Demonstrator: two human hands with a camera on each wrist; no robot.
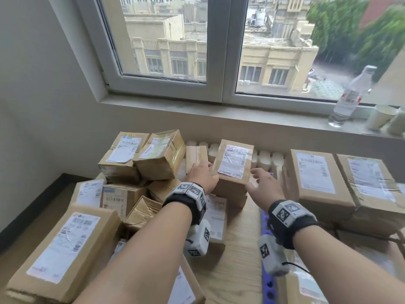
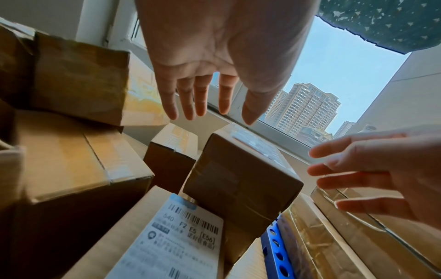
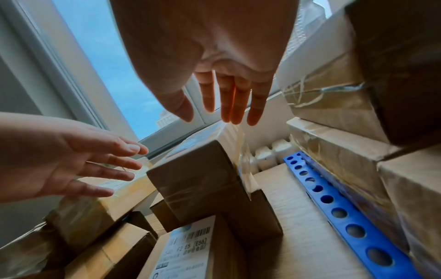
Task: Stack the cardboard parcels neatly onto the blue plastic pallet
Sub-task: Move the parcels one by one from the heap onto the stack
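Both arms outstretched, left hand (image 1: 202, 175) at nine o'clock and right hand (image 1: 266, 185) at three flank a small tilted brown cardboard parcel (image 1: 233, 170), fingers spread wide, holding nothing.

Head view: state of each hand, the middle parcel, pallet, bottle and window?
left hand: open, at the parcel's left side
right hand: open, off its right side, apart
middle parcel: taped shut, propped on other parcels
blue pallet: partly loaded
water bottle: upright on sill
window: closed
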